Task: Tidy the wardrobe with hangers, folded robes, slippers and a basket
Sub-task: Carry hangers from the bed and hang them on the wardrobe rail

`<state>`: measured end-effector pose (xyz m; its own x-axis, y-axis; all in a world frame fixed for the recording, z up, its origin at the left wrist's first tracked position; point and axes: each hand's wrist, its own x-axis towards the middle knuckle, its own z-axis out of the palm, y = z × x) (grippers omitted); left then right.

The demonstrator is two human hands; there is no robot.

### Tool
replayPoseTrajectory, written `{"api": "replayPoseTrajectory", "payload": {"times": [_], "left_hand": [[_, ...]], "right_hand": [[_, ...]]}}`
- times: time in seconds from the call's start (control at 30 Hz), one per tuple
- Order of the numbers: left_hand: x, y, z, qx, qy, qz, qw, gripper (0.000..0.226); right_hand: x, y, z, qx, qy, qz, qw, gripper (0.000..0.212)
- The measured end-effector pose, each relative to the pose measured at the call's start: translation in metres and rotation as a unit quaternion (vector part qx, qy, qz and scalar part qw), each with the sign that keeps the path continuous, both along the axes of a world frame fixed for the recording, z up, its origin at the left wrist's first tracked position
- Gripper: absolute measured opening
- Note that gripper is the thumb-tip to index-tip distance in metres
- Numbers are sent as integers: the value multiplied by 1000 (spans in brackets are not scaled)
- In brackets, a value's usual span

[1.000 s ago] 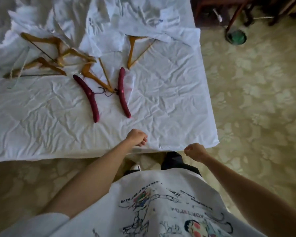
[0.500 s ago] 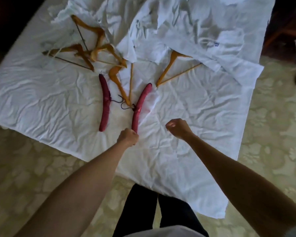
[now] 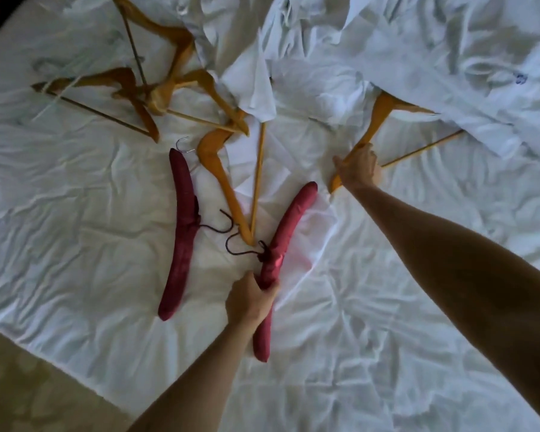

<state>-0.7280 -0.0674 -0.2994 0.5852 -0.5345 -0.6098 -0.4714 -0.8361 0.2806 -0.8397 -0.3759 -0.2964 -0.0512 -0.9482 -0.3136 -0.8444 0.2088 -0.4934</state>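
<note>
Several hangers lie on a white sheet (image 3: pixel 75 244). My left hand (image 3: pixel 250 299) grips the lower half of a red padded hanger (image 3: pixel 289 222) in the middle. My right hand (image 3: pixel 359 169) grips the near arm of a wooden hanger (image 3: pixel 379 115) whose far end lies under crumpled white robes (image 3: pixel 418 57). A second red padded hanger (image 3: pixel 180 229) lies to the left, apart from both hands. Between the red ones lies another wooden hanger (image 3: pixel 219 173).
More wooden hangers (image 3: pixel 147 88) are piled at the back left, one partly under white cloth (image 3: pixel 253 85). The sheet's near edge runs diagonally at lower left, with patterned beige floor (image 3: pixel 28 385) beyond it.
I have leaned in over the sheet. My left hand, curled and holding nothing before, now grips the red padded hanger; my right hand has reached forward and taken the wooden hanger's arm.
</note>
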Motion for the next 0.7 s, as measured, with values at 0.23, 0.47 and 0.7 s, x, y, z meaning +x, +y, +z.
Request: {"api": "replayPoseTrajectory", "payload": {"times": [0.23,0.47,0.7], "left_hand": [[-17,24,-11,-101,-3,68,993,33],[-46,16,19,-70,93,153,981,32],[-51,16,16,-72,106,201,971,27]], "right_hand": [[-16,54,-18,23,38,-11,999,62],[-62,203,-5,93,42,69,992,63],[-64,204,-6,94,70,59,991,50]]}}
